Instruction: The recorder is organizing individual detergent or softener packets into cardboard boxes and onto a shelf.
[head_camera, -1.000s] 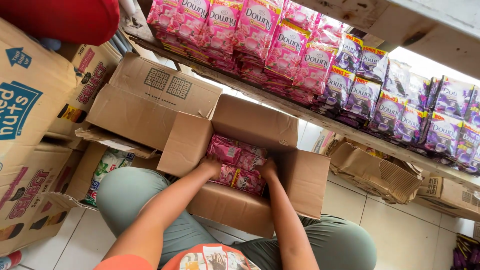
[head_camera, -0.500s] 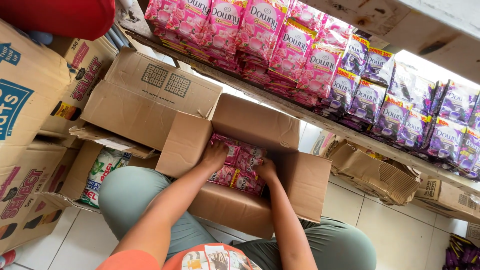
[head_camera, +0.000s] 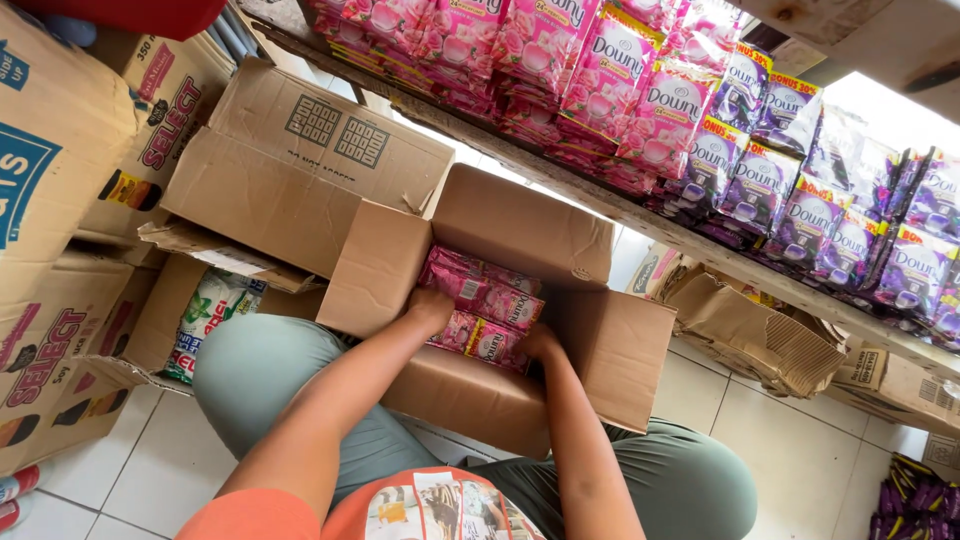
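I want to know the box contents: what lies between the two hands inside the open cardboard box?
In the head view, pink sachet packs lie between the left hand and the right hand, inside the open cardboard box.

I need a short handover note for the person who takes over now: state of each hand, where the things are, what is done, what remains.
Left hand: inside the open box, on the pink sachets, at their left side. Grip cannot be told.
Right hand: in the box too, at the right side of the same sachets; fingers hidden.
The box stands on the floor between the knees, flaps open.
Done: the shelf above already carries rows of pink packs and purple packs.
Left: sachets remain in the box, none lifted out yet.
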